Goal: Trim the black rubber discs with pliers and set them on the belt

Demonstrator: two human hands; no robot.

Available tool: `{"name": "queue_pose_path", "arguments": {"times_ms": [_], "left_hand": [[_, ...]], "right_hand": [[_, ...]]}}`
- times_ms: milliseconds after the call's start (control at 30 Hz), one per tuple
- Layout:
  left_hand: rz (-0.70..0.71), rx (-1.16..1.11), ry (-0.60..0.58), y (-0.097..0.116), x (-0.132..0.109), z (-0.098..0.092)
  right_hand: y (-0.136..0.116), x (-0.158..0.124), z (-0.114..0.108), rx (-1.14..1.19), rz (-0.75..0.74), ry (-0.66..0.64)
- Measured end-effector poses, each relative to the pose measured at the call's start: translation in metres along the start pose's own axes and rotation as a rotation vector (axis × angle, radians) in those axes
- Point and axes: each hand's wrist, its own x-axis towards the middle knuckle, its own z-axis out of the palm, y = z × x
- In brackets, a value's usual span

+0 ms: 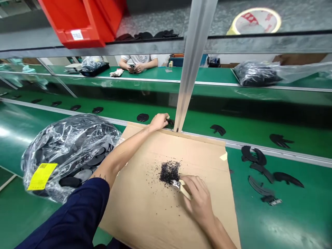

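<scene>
Hands 2: left (pixel 158 121), right (pixel 197 199) | cardboard sheet (pixel 145 207) 1 | black crumb pile (pixel 169 171) 1

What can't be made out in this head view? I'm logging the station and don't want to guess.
- Black part at the left hand, head view: fingers cover most of it; shape unclear.
- Tool in the right hand: only a metal tip shows; palm hides the rest.
- Yellow label on the plastic bag: print too small.
- Co-worker behind: upper body cut off by the shelf rail.

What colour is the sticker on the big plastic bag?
Yellow. The rectangular label on the clear plastic bag of black parts shows best in the head view.
</scene>
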Motion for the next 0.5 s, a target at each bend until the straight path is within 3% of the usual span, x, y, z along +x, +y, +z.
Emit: {"name": "queue_pose_path", "arguments": {"times_ms": [133, 233, 333, 433, 500], "left_hand": [[-0.022, -0.177, 0.021, -0.017, -0.036, -0.054], [0.001, -0.339, -0.081, -0.020, -0.087, -0.072], [0.036, -0.451, -0.240, -0.007, -0.154, -0.059], [0.040, -0.478, -0.390, 0.012, -0.214, -0.028], [0.025, -0.447, -0.425, 0.019, -0.241, -0.014]], "right_hand": [[0.002, 0.004, 0.001, 0.021, -0.003, 0.045], [-0.002, 0.010, 0.000, 0.097, 0.005, 0.096], [-0.010, 0.016, -0.001, 0.191, 0.046, 0.105], [-0.017, 0.018, 0.001, 0.354, 0.096, -0.014], [-0.019, 0.016, 0.004, 0.468, 0.149, -0.104]]}}
